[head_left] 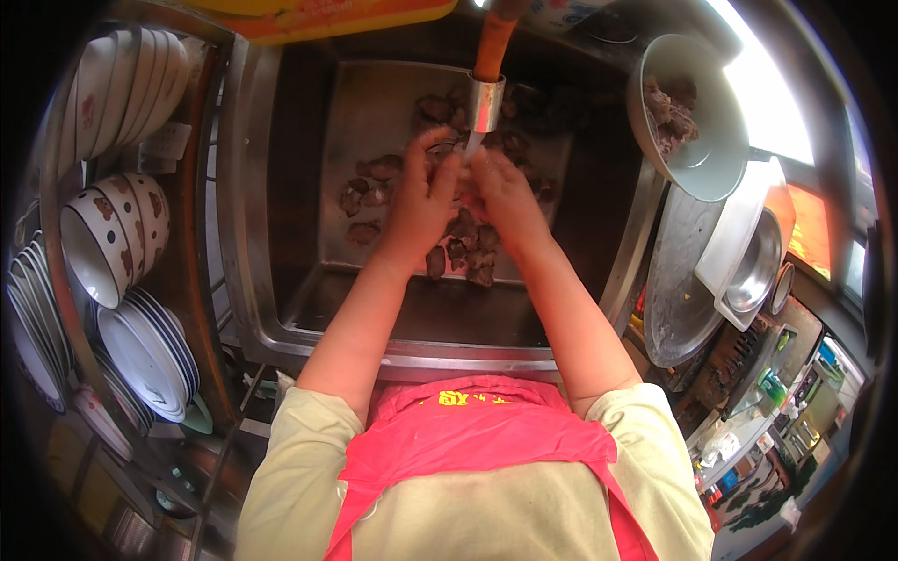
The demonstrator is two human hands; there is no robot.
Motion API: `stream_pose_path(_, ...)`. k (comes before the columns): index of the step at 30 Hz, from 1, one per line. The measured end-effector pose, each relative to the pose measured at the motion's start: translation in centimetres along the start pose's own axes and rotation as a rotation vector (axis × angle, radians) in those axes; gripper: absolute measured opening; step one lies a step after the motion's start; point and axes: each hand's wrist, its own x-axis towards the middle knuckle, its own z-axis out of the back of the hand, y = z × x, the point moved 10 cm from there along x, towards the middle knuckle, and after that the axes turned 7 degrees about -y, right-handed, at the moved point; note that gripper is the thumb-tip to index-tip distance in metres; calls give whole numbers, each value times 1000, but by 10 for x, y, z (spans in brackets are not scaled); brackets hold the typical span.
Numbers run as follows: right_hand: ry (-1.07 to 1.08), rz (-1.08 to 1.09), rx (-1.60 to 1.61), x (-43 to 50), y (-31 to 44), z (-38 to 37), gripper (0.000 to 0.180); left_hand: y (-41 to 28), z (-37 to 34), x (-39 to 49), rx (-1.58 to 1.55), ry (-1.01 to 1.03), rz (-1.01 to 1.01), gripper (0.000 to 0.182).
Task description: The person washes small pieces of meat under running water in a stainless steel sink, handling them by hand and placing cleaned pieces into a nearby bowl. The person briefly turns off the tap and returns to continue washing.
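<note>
Water runs from a metal faucet spout [485,105] onto my two hands in a stainless steel sink [245,210]. My left hand [424,189] has its index finger and thumb curved under the stream, close to my right hand [505,193]. Both hands meet just below the spout; whatever lies between their fingers is hidden by the fingers and the water. Several chunks of brownish meat [480,245] lie on the sink bottom below my hands, and others [379,168] lie to the left and behind them.
A pale bowl [715,147] with meat pieces [670,119] stands at the sink's right rim, above a metal tray [677,287] and a white container [729,245]. A rack at left holds patterned bowls [116,235] and stacked plates [144,350]. A yellow-orange tray [330,17] crosses the sink's far edge.
</note>
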Motion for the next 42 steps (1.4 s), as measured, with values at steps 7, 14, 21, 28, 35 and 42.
stream_pose_path(7, 2, 69, -33, -3, 0, 0, 29, -4, -12, 0, -156, 152, 59, 27)
stream_pose_path(14, 104, 2, 33, -10, -20, -7, 29, -2, -8, 1, -31, 63, 97, 23)
stream_pose_path(21, -248, 464, -442, -2, 30, 7, 26, -23, -10, 3, 96, -28, -181, 23)
stream_pose_path(28, -84, 476, -335, 6, 34, -4, 21, 18, 3, 25, 95, 46, 123, 30)
stream_pose_path(35, -203, 291, -195, 15, 11, 28, 21, -10, -28, -3, 316, 63, -298, 34)
stream_pose_path(42, -51, 271, -208, -3, -3, 13, 29, 25, -11, 4, -13, 82, 221, 28)
